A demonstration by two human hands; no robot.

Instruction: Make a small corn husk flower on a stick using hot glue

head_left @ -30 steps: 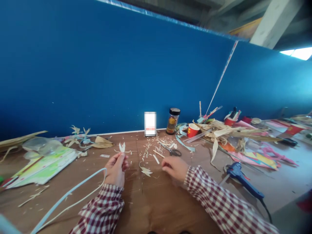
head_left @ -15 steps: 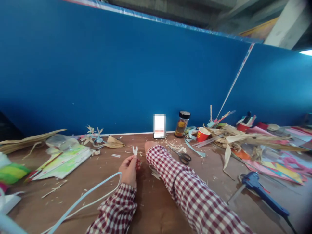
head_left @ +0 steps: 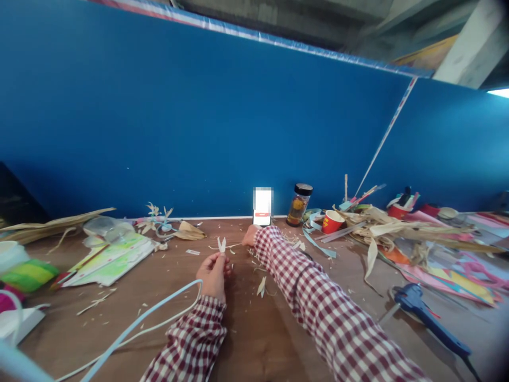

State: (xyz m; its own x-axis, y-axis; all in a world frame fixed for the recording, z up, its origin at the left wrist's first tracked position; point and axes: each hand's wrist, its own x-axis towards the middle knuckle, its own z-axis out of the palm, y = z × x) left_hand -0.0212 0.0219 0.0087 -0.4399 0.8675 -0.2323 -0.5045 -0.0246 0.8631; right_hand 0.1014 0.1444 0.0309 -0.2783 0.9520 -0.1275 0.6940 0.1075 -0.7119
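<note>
Above the table, my left hand pinches the base of a small pale forked strip of dried husk, its pointed ends upward. My right hand is stretched forward, close to the foot of a phone propped against the blue partition. The wrist and sleeve cover much of that hand, so its fingers are hard to make out. Scissors are mostly covered by the right sleeve. A loose scrap of husk lies on the table between the two forearms.
A lidded jar and a red paper cup stand behind my right arm. At right lie dried husks and a blue glue gun. Painted paper lies at left. A pale blue cable-like loop crosses before my left arm.
My right hand has shifted slightly right and forward, and its sleeve now covers most of the scissors. The husk scrap has come into fuller view. My left hand keeps its pinch.
</note>
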